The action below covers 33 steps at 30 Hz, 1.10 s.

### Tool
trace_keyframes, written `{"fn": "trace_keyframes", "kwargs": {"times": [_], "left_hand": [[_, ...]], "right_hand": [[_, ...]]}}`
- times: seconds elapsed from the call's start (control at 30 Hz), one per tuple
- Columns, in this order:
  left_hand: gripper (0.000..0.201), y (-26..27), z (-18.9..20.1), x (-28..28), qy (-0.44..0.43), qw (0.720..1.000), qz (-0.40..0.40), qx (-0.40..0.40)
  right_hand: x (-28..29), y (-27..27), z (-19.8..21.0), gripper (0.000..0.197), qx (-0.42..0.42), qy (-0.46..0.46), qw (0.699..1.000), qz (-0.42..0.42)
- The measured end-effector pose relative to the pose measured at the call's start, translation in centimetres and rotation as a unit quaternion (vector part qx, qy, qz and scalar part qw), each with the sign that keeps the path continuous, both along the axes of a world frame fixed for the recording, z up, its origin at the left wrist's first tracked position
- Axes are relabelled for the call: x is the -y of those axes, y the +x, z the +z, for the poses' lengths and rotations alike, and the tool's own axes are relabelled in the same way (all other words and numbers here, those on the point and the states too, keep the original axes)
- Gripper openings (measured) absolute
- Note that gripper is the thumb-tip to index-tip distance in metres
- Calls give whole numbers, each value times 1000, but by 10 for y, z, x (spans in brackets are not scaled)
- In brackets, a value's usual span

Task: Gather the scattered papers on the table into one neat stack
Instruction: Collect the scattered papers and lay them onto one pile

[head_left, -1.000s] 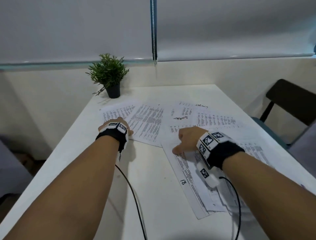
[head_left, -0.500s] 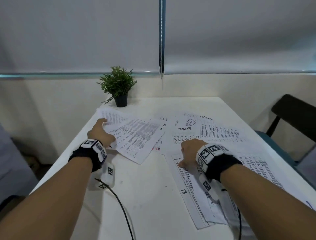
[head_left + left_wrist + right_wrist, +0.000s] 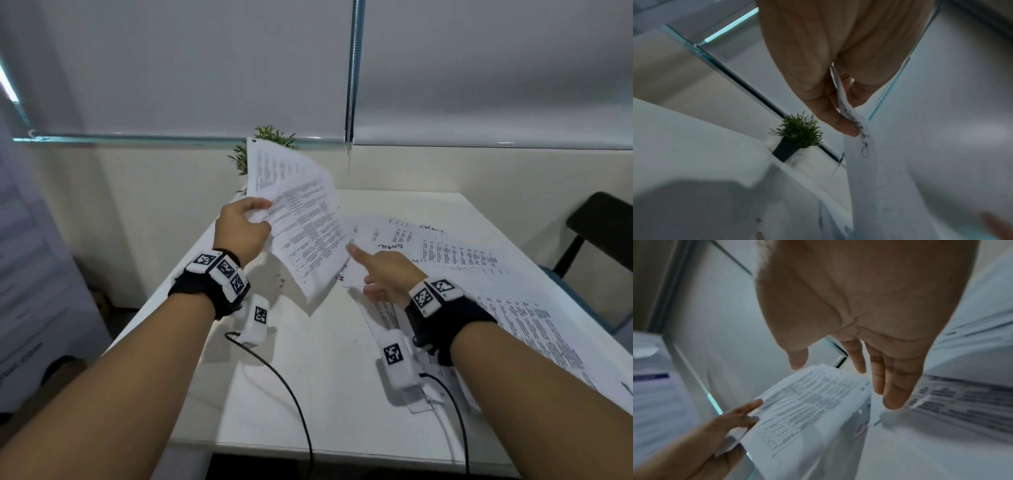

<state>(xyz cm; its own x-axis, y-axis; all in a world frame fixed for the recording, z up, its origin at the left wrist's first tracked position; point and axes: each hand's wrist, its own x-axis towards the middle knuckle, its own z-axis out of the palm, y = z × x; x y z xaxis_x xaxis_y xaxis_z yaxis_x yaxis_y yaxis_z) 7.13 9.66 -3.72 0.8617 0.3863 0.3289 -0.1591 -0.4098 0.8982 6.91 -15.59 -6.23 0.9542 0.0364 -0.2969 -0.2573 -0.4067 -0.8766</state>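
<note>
My left hand (image 3: 251, 219) pinches a few printed sheets (image 3: 301, 219) by their left edge and holds them tilted up above the white table (image 3: 308, 370). In the left wrist view the thumb and fingers (image 3: 846, 128) clamp the paper edge (image 3: 863, 146). My right hand (image 3: 380, 277) hovers open just right of the lifted sheets, its straight fingers (image 3: 892, 386) reaching toward their right edge (image 3: 818, 395). More printed papers (image 3: 462, 253) lie spread over the table's right half, some under my right forearm.
A small potted plant (image 3: 795, 136) stands at the table's far left corner, partly hidden behind the lifted sheets. A dark chair (image 3: 606, 233) stands to the right of the table. Roller blinds cover the window behind. Black cables (image 3: 284, 383) trail from both wristbands over the near table.
My left hand has lifted the left-hand sheets off the table and tilted them upright. My right hand has risen off the papers and moved left toward them.
</note>
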Motion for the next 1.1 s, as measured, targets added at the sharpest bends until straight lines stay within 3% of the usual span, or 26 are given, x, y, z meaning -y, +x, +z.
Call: {"fn": "trace_keyframes", "kwargs": {"times": [0.1, 0.2, 0.3, 0.4, 0.47, 0.53, 0.57, 0.63, 0.7, 0.73, 0.8, 0.87, 0.97, 1.1], "left_hand": [[45, -19, 9, 7, -76, 994, -59, 50], [53, -39, 11, 9, -164, 977, -101, 87], [60, -56, 6, 4, -171, 971, -139, 95], [55, -72, 0, 2, -139, 968, -195, 78], [46, -79, 3, 2, -185, 956, -217, 66], [47, -78, 4, 8, -236, 942, -237, 17], [54, -75, 5, 15, -218, 948, -233, -10], [87, -67, 5, 37, -117, 964, -231, -64], [107, -59, 5, 64, -77, 956, -265, -103], [112, -57, 7, 78, -52, 949, -288, -115], [111, -57, 11, 108, 24, 936, -325, -131], [97, -55, 10, 137, 16, 914, -371, -162], [43, -51, 6, 175, -66, 889, -399, -215], [12, -45, -6, 217, 50, 929, -311, -192]], "right_hand": [[0, -9, 5, 70, -87, 145, 985, -27], [3, -17, 6, 65, -105, 244, 964, -16], [1, -24, 7, 55, -37, 355, 934, -2], [9, -28, 13, 34, 58, 384, 921, -12], [23, -28, 17, 17, 106, 346, 931, -41], [41, -31, 17, 21, 133, 303, 943, -40], [51, -30, 14, 34, 141, 280, 949, -31], [72, -33, 10, 69, 147, 197, 969, -18], [100, -31, 7, 87, 168, 98, 980, -31], [112, -38, 13, 82, 175, 57, 982, -44], [141, -51, 25, 48, 181, -2, 982, -51], [174, -57, 33, 32, 168, -73, 981, -58], [221, -50, 31, 29, 93, -133, 984, -72], [258, -47, 23, 42, 53, -218, 971, -88]]}}
